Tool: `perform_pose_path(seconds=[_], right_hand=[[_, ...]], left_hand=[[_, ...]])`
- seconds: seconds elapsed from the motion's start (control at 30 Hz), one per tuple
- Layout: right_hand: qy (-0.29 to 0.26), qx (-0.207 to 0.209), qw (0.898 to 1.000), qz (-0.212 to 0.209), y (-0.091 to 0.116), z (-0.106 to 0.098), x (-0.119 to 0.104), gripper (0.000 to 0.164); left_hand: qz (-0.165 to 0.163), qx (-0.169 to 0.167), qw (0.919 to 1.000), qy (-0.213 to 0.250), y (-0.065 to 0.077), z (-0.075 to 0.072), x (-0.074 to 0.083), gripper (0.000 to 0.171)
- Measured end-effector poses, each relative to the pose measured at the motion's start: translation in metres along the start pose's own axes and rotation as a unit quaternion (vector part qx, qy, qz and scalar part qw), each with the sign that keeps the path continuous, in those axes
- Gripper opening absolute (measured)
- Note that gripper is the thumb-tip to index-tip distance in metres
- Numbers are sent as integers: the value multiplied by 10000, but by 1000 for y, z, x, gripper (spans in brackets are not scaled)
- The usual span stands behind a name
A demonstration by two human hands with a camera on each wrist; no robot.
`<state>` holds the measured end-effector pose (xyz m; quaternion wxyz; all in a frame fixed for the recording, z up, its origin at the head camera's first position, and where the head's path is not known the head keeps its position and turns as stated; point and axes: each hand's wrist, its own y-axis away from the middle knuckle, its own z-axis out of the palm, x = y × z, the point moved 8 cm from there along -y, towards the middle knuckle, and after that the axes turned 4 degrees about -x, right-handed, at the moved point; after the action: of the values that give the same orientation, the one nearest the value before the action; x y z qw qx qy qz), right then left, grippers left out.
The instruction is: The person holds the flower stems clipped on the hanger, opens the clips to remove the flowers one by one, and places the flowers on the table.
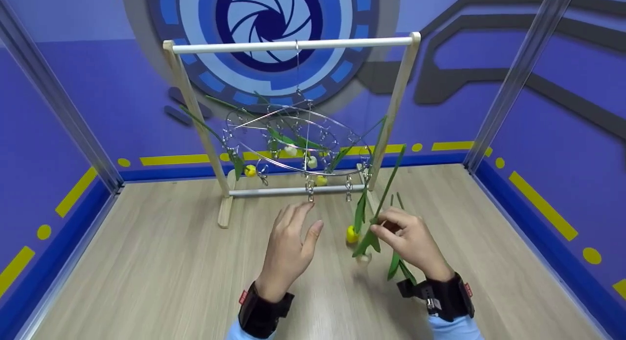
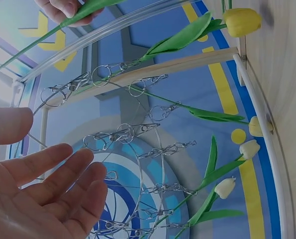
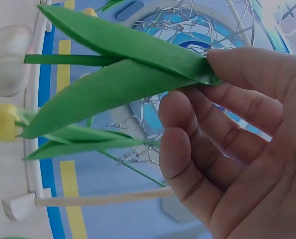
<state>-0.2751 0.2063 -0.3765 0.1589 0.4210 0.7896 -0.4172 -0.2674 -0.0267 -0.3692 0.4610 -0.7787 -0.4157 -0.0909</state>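
Observation:
My right hand (image 1: 411, 239) pinches an artificial white tulip (image 3: 118, 89) by its stem, near the leaf base. Its pale bloom (image 3: 8, 59) points down towards the table. In front of me hangs a round metal clip hanger (image 1: 318, 174) with several small clips. My left hand (image 1: 289, 249) is raised with fingers extended, just below a front clip (image 1: 310, 188); whether it touches the clip, I cannot tell. A yellow tulip (image 1: 352, 235) hangs bloom-down from the hanger's right side. Further yellow and white tulips (image 2: 225, 188) hang from other clips.
The hanger hooks over the white top bar (image 1: 234, 47) of a wooden-legged rack (image 1: 398, 100). More green tulip stems and leaves (image 1: 394, 266) lie on the wood-grain table (image 1: 161, 261), beside and partly behind my right hand. Blue-purple panels (image 1: 552, 115) enclose the table.

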Motion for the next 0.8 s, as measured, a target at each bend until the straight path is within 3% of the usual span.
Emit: perform_pose_path(seconds=[0.37,0.8], right_hand=[[278,314,9987,283,7,-18,3,12],[471,430,9951,758,15,-32,16,12]], left_hand=[[59,5,9999,-104,6,-3,2,37],[48,-62,9984,-559,11,-2,-2,39]])
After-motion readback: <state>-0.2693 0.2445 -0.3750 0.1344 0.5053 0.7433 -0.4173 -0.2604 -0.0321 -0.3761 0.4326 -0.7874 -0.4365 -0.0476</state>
